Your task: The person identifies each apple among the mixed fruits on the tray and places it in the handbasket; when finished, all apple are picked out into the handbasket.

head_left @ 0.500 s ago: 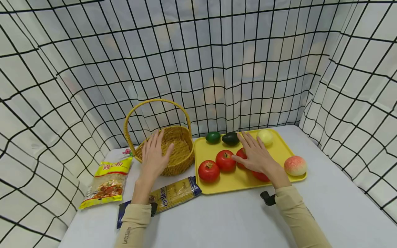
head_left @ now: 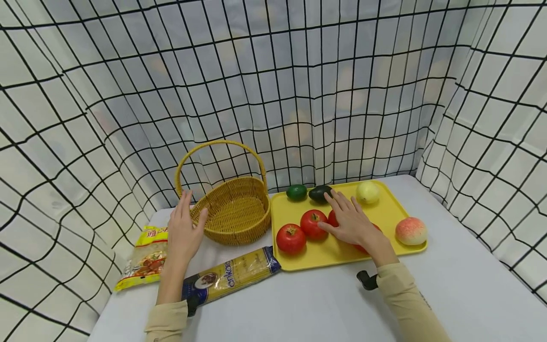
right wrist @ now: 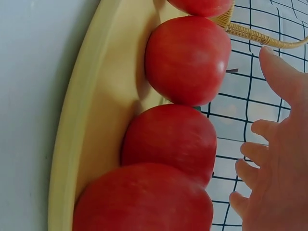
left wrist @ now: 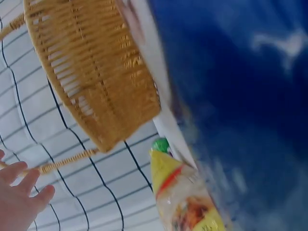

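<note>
My left hand (head_left: 184, 232), fingers extended and holding nothing, is raised between the wicker basket (head_left: 252, 232) and the yellow-and-clear food bag (head_left: 143, 261). In the left wrist view its fingers (left wrist: 26, 185) appear near the basket handle (left wrist: 72, 160). Over the yellow tray (head_left: 307, 260) hovers my right hand (head_left: 352, 228), spread and holding nothing, partly hiding the red round fruits (head_left: 291, 238). The right wrist view shows a gap between that hand (right wrist: 281, 159) and several red fruits (right wrist: 187, 60), which could be apples or tomatoes.
A blue-and-yellow spaghetti pack (head_left: 232, 275) lies before the basket. On the tray are a green fruit (head_left: 297, 192), a dark avocado (head_left: 319, 194), a pale yellow fruit (head_left: 367, 192) and a peach (head_left: 411, 231). A black-lined white curtain (head_left: 299, 85) encloses the table.
My left hand has moved left, away from the front of the basket and partly over the food bag. My right hand stays over the tray. The head view has shifted slightly.
</note>
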The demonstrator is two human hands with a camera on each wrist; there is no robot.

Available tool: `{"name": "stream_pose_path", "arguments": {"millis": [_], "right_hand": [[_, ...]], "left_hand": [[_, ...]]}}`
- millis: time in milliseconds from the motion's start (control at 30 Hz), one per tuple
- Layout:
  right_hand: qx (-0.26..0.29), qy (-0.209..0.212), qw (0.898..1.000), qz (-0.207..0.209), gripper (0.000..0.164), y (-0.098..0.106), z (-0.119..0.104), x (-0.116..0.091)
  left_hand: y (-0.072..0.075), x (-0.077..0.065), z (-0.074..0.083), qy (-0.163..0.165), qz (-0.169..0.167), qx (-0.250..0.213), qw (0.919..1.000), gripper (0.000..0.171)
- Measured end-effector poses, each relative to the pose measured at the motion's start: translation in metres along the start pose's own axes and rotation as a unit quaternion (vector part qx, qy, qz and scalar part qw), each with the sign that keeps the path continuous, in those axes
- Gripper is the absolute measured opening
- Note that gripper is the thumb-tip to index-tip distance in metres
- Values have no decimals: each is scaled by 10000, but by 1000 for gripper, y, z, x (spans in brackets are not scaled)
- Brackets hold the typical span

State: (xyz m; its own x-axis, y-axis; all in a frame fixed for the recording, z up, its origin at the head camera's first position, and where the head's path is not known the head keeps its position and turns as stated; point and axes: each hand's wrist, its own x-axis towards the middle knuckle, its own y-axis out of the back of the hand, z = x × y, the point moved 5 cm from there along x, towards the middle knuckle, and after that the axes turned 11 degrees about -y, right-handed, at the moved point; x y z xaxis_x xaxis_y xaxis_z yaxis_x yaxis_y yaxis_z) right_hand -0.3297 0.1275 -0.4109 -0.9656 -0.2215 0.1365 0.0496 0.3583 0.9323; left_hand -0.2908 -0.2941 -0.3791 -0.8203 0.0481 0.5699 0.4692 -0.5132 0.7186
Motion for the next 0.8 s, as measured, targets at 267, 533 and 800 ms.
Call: {"name": "stream_pose_path", "arguments": {"millis": [267, 533, 800], "right_hand": [[103, -66, 9998, -138, 92, -12, -1, 3], [173, 8, 9995, -255, 92, -18, -8, 7], [365, 337, 9977, -454, 92, -20, -17, 7]], "left_hand": [[18, -2, -22, 323, 320, -156, 9988, 71], [21, 5, -40, 687, 360, -868, 9932, 72], [9, 10, -53, 999, 250, -1411, 9846, 83]]}}
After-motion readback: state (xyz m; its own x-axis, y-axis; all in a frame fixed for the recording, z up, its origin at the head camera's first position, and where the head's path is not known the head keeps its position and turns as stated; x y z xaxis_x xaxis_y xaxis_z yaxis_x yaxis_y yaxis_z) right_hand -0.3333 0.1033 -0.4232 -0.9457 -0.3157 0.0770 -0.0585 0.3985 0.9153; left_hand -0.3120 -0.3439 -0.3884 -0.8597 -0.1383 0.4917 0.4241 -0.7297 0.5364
